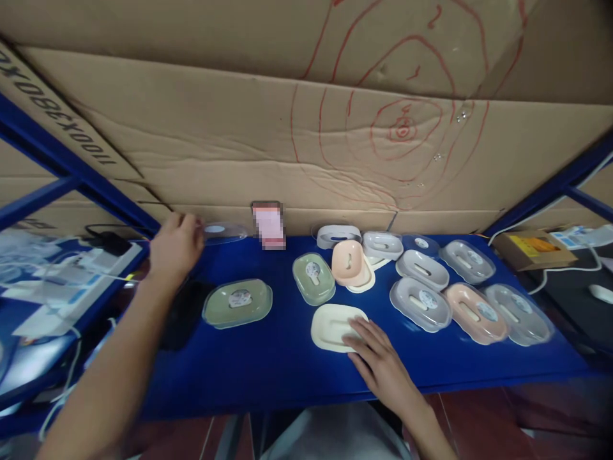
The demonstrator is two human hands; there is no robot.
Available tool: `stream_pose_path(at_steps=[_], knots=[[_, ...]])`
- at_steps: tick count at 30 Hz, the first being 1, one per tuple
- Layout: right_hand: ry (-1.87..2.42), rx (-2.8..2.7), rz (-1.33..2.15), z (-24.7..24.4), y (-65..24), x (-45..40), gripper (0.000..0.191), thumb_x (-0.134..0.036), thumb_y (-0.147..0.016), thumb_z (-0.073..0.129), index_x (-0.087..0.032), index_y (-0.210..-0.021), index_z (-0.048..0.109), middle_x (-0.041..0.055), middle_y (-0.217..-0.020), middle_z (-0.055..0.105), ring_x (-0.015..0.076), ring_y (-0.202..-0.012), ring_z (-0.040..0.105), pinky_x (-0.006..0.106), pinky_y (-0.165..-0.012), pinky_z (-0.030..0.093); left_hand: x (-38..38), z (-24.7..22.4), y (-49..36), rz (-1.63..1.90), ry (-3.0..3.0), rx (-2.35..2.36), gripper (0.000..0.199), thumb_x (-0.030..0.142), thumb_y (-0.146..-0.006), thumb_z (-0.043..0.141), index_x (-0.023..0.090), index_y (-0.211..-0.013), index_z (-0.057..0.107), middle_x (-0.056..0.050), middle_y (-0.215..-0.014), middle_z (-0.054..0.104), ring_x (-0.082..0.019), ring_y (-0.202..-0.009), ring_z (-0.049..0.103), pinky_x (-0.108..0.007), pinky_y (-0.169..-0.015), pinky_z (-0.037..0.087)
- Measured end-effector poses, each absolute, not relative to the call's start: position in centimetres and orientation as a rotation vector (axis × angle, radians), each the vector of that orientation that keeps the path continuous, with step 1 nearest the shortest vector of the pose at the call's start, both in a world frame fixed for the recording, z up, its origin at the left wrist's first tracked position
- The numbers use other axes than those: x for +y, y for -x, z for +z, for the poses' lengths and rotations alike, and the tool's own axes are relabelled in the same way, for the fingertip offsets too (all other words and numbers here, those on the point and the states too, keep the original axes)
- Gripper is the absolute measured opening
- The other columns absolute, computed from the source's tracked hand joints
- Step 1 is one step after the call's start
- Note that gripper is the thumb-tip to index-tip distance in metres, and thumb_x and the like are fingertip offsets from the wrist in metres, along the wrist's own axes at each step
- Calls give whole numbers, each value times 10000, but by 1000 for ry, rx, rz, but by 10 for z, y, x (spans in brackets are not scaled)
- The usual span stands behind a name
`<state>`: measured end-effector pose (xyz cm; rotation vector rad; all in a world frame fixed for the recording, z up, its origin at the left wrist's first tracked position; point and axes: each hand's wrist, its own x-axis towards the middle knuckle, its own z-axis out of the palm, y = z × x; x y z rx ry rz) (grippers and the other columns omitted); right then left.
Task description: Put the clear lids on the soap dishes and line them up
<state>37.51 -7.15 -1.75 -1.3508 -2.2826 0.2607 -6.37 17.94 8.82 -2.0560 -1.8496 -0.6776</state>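
Observation:
My right hand (380,361) lies with outstretched fingers over the right edge of a cream, rounded soap-dish tray (328,329). My left hand (177,246) is at the back left, its fingers curled and slightly blurred; what they hold, if anything, is hidden. Just right of those fingers is a clear plastic lid (232,234) with a white label. Between my hands stand a green lidded soap dish (237,303) and another green soap dish (313,279). Beyond the cream tray, a peach dish (348,263) leans over another cream tray (368,281).
Several grey lidded dishes (421,303) and a peach lidded dish (476,313) fill the right side. A phone (268,227) leans against the cardboard wall (215,140). Blue frame posts (81,179) and cables border the blue table (230,377); a small cardboard box (534,250) is at right.

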Motion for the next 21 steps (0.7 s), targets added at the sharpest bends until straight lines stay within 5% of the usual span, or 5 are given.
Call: stream_pose_path(at_steps=[5,10,15,21], knots=[[1294,-2342,359,-10,-370,-61,317,-228,-1096,555,-268,-1387,674,66,-1622,554,273,-1541,483,558,-1249,476,69,70,49,-843,1932,-1801,281,380,-1071,517,150,-1168,647,-129,-1188,682,-330,-1213,655,-529,-1019,569],[1239,-2396,450,1,-378,-53,280,-269,-1081,607,-294,-1344,699,58,-1561,617,270,-1504,529,561,-1249,462,-44,12,-22,-1103,2197,-1541,112,285,-1027,634,240,-1115,686,-83,-1086,711,-226,-926,727,-327,-715,573],[1327,-2285,204,15,-397,-31,353,-268,-1097,569,-300,-1441,645,60,-1566,612,273,-1472,550,524,-1185,515,-70,-18,-46,-1190,2055,-1730,168,196,-1018,636,217,-1180,674,-91,-1079,728,-242,-962,716,-372,-856,562],[1456,-2336,-54,20,-383,42,505,-243,-1070,601,-289,-1569,544,94,-1655,511,345,-1542,454,627,-1244,407,-54,-29,-32,-889,2342,-1456,199,141,-1005,590,258,-1116,705,-86,-1067,740,-267,-971,717,-431,-893,526]])
